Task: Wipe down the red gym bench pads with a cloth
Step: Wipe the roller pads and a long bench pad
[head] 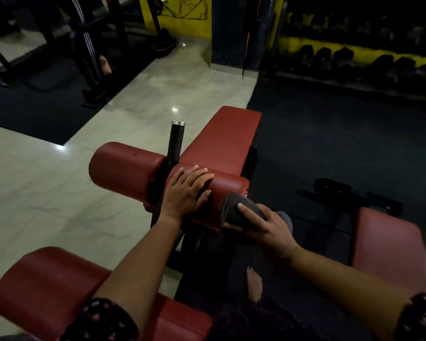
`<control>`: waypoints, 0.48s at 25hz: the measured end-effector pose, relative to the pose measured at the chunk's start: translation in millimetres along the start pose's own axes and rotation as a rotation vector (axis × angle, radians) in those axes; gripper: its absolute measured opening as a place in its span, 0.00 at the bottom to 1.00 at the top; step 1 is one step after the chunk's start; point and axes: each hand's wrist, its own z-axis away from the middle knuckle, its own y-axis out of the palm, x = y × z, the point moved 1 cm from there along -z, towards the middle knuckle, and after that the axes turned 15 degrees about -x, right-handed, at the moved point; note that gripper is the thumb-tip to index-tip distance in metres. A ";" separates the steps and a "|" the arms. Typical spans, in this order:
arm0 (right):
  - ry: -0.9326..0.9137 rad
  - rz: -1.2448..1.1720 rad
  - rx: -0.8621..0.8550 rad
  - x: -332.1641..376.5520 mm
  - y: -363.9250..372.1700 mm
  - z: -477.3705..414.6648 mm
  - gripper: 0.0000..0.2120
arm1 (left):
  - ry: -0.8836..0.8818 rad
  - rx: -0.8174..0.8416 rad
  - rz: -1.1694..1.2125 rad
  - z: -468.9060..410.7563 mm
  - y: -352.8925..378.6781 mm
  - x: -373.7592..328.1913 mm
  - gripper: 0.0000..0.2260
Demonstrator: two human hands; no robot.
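the dark grey soft cloth point(239, 212) sits bunched against the right end of the red vinyl roller pad point(228, 184), near the middle of the view. your right hand point(268, 230) holds it, fingers laid over the top and thumb tucked beneath. it looks light and limp, so it should fold to the pad's curve; keeping it wadded in the palm likely gives the firmest hold. the pad looks smooth, faintly glossy and cushioned, probably slick under the cloth and perhaps free to turn on its bar. your left hand point(186, 190) rests flat on top of it, fingers straight, gripping nothing. beyond lie the long flat red bench pad point(224, 139), a matching red roller point(126, 166) to the left, and a black upright post with a chrome cap point(176, 141) between them.
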 end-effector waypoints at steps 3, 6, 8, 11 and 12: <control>0.241 -0.132 -0.034 4.0 4.1 -1.2 0.34 | 0.006 -0.024 -0.018 -1.5 1.3 -2.2 0.17; 0.480 -0.284 -0.078 8.1 8.5 -8.4 0.42 | 0.008 -0.034 -0.046 0.0 1.5 -0.8 0.18; 0.678 -0.413 -0.097 6.2 10.0 -15.0 0.42 | 0.001 -0.037 -0.052 1.1 2.5 -0.8 0.18; 1.053 -0.570 -0.155 -2.2 10.3 -30.8 0.39 | -0.014 -0.038 -0.050 3.4 3.4 -4.7 0.18; 1.175 -0.599 -0.155 -7.3 11.7 -34.9 0.38 | -0.025 -0.039 -0.046 3.1 2.5 -5.5 0.18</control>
